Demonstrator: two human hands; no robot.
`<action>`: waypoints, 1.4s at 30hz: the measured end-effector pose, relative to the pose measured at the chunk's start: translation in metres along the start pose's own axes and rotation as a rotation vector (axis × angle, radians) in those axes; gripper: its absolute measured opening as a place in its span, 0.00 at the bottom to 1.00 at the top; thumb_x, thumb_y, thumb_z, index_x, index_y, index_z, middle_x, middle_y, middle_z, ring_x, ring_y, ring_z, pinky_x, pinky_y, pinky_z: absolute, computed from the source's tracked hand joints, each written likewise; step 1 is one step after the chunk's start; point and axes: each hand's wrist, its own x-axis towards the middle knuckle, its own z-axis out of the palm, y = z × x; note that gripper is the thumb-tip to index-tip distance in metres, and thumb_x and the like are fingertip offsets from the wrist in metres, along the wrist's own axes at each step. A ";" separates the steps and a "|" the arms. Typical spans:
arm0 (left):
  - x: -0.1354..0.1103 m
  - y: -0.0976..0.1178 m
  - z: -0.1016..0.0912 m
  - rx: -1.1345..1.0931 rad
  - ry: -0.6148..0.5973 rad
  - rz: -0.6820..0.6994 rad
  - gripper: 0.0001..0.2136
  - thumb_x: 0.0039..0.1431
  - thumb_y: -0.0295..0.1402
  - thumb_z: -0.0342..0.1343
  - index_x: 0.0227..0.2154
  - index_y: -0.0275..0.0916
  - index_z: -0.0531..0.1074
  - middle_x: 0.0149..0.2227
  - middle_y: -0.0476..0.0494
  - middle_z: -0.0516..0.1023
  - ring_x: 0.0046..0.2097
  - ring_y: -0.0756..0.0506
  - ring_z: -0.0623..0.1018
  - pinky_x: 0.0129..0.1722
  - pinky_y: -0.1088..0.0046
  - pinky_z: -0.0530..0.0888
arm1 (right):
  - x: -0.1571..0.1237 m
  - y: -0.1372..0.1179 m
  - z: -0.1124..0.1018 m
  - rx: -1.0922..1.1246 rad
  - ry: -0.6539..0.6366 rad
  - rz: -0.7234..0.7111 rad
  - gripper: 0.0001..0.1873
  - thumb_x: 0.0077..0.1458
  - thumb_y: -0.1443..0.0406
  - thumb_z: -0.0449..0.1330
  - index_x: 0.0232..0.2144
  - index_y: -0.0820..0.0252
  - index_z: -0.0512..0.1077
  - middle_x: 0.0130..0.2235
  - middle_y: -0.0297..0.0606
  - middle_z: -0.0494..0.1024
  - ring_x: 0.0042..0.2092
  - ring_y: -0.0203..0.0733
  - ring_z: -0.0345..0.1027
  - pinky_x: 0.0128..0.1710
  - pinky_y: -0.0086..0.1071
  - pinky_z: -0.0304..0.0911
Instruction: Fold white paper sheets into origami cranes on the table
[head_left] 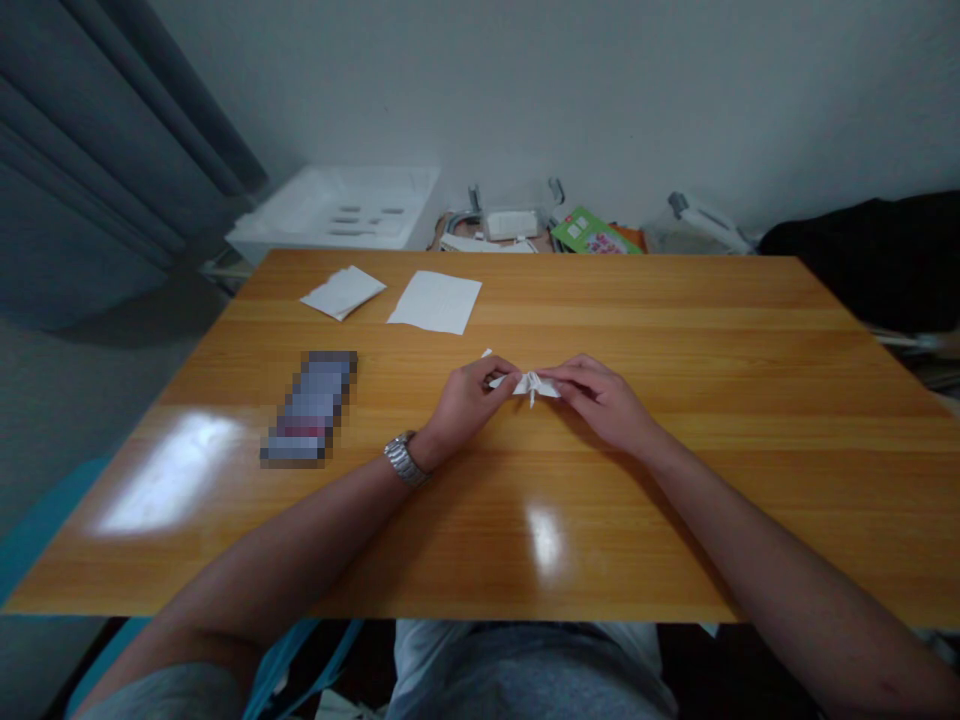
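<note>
Between my two hands is a small piece of folded white paper (pixel 532 384), pleated in the middle, with a narrow point sticking down toward me. My left hand (pixel 474 395), with a metal watch (pixel 406 458) on its wrist, pinches the left side of the paper between thumb and fingers. On the other side, my right hand (pixel 604 400) grips the right end with thumb and fingertips. A thin white tip of paper shows just above the left fingers. Parts of the folds are hidden behind the fingers.
The wooden table (pixel 750 350) bears a square white sheet (pixel 436 302), a folded white paper (pixel 343 292) and a blurred-out phone-like object (pixel 311 408) at left. Behind its far edge are a white foam box (pixel 352 205), a green booklet (pixel 592 232) and a black cloth (pixel 862 260).
</note>
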 end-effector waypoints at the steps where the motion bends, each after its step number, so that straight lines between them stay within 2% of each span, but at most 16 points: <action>1: 0.000 0.000 0.000 -0.001 0.001 -0.003 0.09 0.66 0.36 0.57 0.37 0.37 0.79 0.36 0.46 0.83 0.36 0.48 0.79 0.37 0.75 0.72 | 0.000 0.000 0.001 0.008 0.000 0.010 0.15 0.67 0.63 0.56 0.51 0.50 0.79 0.42 0.40 0.77 0.44 0.45 0.72 0.44 0.40 0.68; 9: 0.002 0.000 0.000 -0.062 0.043 -0.027 0.10 0.66 0.37 0.57 0.36 0.37 0.78 0.35 0.46 0.82 0.35 0.48 0.78 0.35 0.74 0.71 | -0.001 0.009 0.002 0.266 0.067 0.239 0.16 0.62 0.57 0.63 0.51 0.53 0.75 0.41 0.38 0.78 0.41 0.43 0.74 0.44 0.39 0.71; 17: 0.003 -0.002 -0.001 -0.081 0.069 -0.034 0.10 0.66 0.38 0.56 0.35 0.37 0.78 0.35 0.45 0.82 0.35 0.48 0.78 0.37 0.74 0.73 | -0.001 0.013 -0.001 0.258 0.143 0.223 0.11 0.60 0.57 0.66 0.42 0.54 0.76 0.41 0.38 0.80 0.40 0.43 0.75 0.43 0.39 0.72; 23: 0.004 -0.005 0.000 -0.179 0.089 -0.044 0.16 0.70 0.46 0.52 0.40 0.37 0.75 0.34 0.45 0.79 0.32 0.49 0.76 0.32 0.76 0.71 | 0.003 0.014 -0.004 0.346 0.179 0.255 0.09 0.60 0.56 0.65 0.37 0.54 0.75 0.35 0.35 0.79 0.34 0.39 0.75 0.37 0.35 0.72; 28: 0.003 -0.006 -0.004 -0.043 0.137 -0.032 0.16 0.70 0.47 0.51 0.35 0.39 0.72 0.27 0.50 0.72 0.28 0.50 0.70 0.27 0.76 0.65 | 0.007 0.024 -0.013 0.345 0.322 0.335 0.12 0.57 0.55 0.67 0.37 0.56 0.77 0.33 0.36 0.80 0.31 0.39 0.75 0.36 0.35 0.73; 33: 0.002 -0.004 -0.006 0.074 0.061 -0.039 0.16 0.70 0.44 0.50 0.30 0.39 0.69 0.24 0.52 0.69 0.27 0.50 0.67 0.27 0.74 0.61 | 0.010 0.040 -0.025 0.300 0.472 0.398 0.14 0.53 0.54 0.69 0.36 0.58 0.78 0.32 0.37 0.81 0.31 0.41 0.76 0.38 0.39 0.75; 42: 0.003 -0.008 -0.004 0.090 0.015 -0.029 0.17 0.70 0.43 0.49 0.30 0.38 0.70 0.26 0.50 0.71 0.28 0.50 0.68 0.29 0.74 0.62 | 0.010 0.075 -0.050 0.191 0.705 0.452 0.17 0.51 0.54 0.70 0.37 0.59 0.79 0.32 0.41 0.83 0.32 0.45 0.78 0.40 0.44 0.77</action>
